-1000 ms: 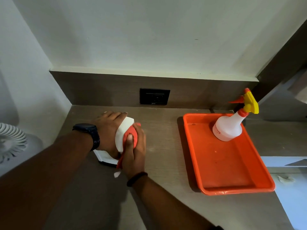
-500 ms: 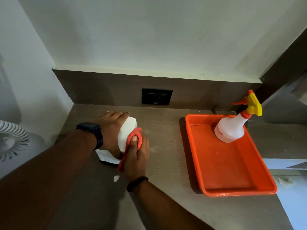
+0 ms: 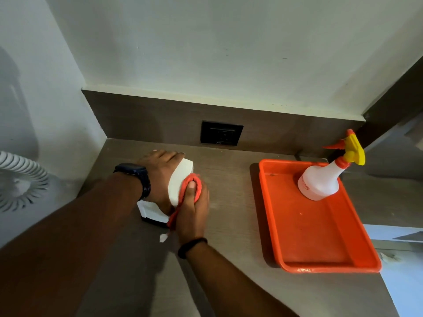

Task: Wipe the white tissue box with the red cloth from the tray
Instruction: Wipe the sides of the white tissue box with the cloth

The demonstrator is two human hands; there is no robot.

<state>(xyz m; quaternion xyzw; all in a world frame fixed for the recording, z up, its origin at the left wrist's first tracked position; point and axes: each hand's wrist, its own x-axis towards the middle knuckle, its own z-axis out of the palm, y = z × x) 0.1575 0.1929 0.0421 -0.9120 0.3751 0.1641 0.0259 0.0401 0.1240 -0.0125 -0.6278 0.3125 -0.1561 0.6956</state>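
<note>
The wiping itself looks to be the step in hand, and the counter (image 3: 229,236) filling the lower half of the frame carries everything involved. At right of centre lies one orange tray (image 3: 320,239), its bed bare apart from one white spray bottle (image 3: 319,183) with a yellow-and-red trigger head standing in its upper end (so the cloth has already left the tray).

Left of centre sits one white tissue box (image 3: 180,179), tipped on its dark base. The left hand (image 3: 160,177), one dark watch (image 3: 135,172) on its wrist, is closed over the box's top and far side, steadying it. The right hand (image 3: 193,207) is curled tight around one red cloth (image 3: 194,181), bunched and pressed against the box's right face; a tail of cloth hangs down toward the box's lower edge, with one small white tag (image 3: 163,237) lying on the counter below.

I judge the next move calls for dragging the cloth along that face, then turning the box under the steadying hand to reach the sides not yet visible. One black wall socket (image 3: 221,133) sits upper centre.
</note>
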